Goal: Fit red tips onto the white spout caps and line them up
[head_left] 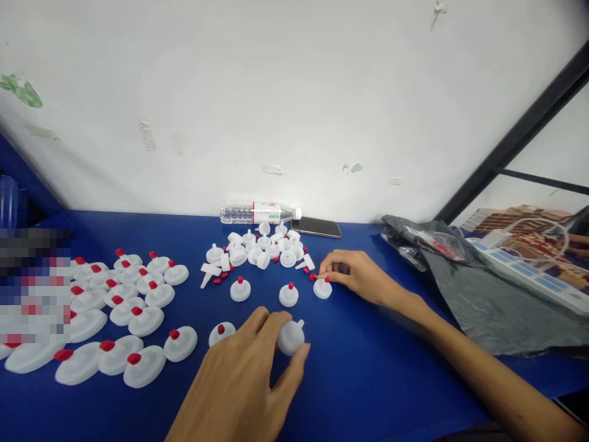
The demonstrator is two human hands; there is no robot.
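My left hand (243,368) holds a translucent white nozzle cap (291,337) between thumb and fingers, its bare spout pointing up. My right hand (356,276) is pinched at a few loose small red caps (313,277); whether one is between the fingertips I cannot make out. Just below those fingertips stands a white nozzle cap with a red tip (323,288). Two more red-tipped nozzle caps, one in the middle (288,296) and one farther left (240,290), stand upright on the blue table. Another red-tipped nozzle cap (221,333) is partly hidden by my left hand.
A heap of white nozzle caps (262,245) with red caps among them lies toward the back. Behind it are a water bottle (262,213) and a phone (317,227). Many red-tipped nozzle caps (142,368) cover the left. A grey plastic bag (478,301) lies at right.
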